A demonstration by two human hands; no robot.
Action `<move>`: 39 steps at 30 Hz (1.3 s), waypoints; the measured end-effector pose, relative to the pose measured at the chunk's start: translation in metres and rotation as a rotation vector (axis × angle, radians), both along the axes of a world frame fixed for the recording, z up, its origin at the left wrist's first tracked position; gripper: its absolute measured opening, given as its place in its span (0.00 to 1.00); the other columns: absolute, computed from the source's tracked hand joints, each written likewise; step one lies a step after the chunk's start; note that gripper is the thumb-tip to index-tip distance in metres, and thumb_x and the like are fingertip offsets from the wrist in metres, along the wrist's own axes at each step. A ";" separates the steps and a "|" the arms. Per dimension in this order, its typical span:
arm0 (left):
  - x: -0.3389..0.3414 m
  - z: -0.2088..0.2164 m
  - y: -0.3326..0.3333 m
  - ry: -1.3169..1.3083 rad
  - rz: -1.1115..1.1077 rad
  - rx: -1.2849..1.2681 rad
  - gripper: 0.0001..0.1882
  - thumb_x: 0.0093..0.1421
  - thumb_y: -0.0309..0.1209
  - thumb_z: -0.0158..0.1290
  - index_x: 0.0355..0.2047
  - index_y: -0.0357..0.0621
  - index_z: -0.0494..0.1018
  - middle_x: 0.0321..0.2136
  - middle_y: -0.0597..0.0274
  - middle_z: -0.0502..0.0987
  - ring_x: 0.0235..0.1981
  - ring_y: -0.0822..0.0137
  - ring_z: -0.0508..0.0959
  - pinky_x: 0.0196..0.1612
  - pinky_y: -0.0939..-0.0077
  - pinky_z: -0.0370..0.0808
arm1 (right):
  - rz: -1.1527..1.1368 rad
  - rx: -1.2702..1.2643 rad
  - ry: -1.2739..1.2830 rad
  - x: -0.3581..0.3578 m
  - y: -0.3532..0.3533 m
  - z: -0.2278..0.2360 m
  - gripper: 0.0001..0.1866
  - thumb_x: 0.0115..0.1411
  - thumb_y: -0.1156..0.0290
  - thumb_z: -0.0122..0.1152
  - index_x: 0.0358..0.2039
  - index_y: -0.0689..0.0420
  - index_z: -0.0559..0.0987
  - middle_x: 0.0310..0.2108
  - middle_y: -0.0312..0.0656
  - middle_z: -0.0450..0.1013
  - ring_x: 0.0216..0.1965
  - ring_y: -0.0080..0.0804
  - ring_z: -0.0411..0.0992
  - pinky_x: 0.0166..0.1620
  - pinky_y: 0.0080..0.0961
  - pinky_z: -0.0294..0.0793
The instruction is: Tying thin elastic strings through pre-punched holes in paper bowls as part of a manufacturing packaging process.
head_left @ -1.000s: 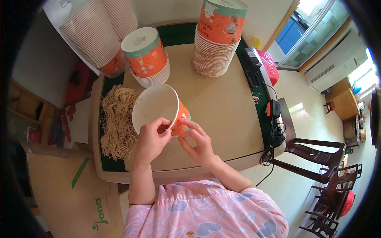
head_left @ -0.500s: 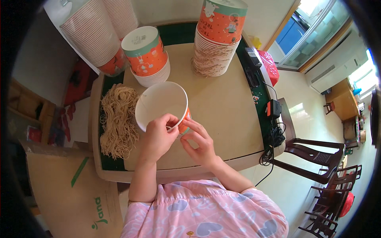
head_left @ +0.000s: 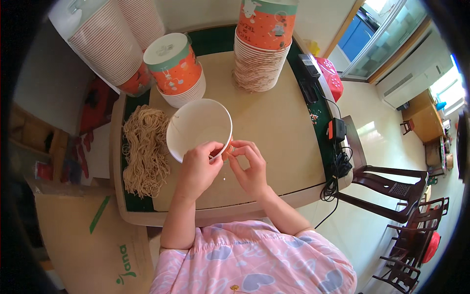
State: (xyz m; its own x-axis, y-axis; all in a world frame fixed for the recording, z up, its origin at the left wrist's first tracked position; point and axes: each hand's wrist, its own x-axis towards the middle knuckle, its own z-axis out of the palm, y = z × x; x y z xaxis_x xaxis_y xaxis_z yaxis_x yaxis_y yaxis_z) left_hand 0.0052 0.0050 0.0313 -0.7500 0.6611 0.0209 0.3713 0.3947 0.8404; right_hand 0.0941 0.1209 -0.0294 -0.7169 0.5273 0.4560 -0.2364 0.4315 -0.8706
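Note:
A white-lined paper bucket [head_left: 198, 120] tilts its open mouth toward me over the table. My left hand [head_left: 199, 166] is closed on its near rim, thumb and fingers either side of the wall. Beside it, my right hand [head_left: 250, 169] pinches thumb and forefinger together against the bucket's orange outer side; what lies between the fingertips is too small to make out. A thin strand shows at the left of the bucket's inner wall. Left of the bucket lies a bundle of beige string [head_left: 144, 152]. A tiny white speck [head_left: 224, 179] shows below my hands.
Behind the bucket stands a short upside-down stack of orange-and-green paper buckets [head_left: 174, 73]. A taller stack [head_left: 264, 34], with string around its rims, stands farther right. Wrapped bucket stacks [head_left: 105, 44] are at far left. Black cables [head_left: 333, 183] run along the right edge; a cardboard box [head_left: 90, 235] sits lower left.
My right thumb and forefinger have come together at the bucket's side, and the hand has risen slightly. A white speck now shows beneath. My left hand keeps its hold on the rim.

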 end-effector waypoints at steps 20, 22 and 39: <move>0.003 -0.004 0.003 0.024 -0.016 0.058 0.11 0.51 0.21 0.53 0.36 0.38 0.75 0.30 0.51 0.78 0.29 0.56 0.79 0.32 0.69 0.75 | -0.051 0.043 0.002 -0.003 0.000 -0.008 0.08 0.50 0.78 0.65 0.29 0.59 0.75 0.41 0.47 0.72 0.43 0.42 0.72 0.44 0.33 0.72; 0.003 -0.004 0.003 0.022 -0.018 0.056 0.10 0.51 0.21 0.53 0.36 0.38 0.75 0.29 0.52 0.78 0.29 0.56 0.80 0.33 0.69 0.75 | -0.053 0.047 -0.001 -0.003 0.000 -0.008 0.08 0.50 0.79 0.65 0.29 0.59 0.75 0.41 0.47 0.72 0.42 0.42 0.72 0.43 0.33 0.72; 0.002 -0.014 0.007 -0.082 -0.195 -0.006 0.09 0.59 0.24 0.49 0.37 0.36 0.76 0.30 0.49 0.77 0.30 0.54 0.78 0.34 0.66 0.75 | 0.024 0.019 -0.161 0.013 0.015 -0.011 0.06 0.52 0.80 0.63 0.31 0.61 0.76 0.32 0.43 0.74 0.36 0.37 0.74 0.39 0.28 0.73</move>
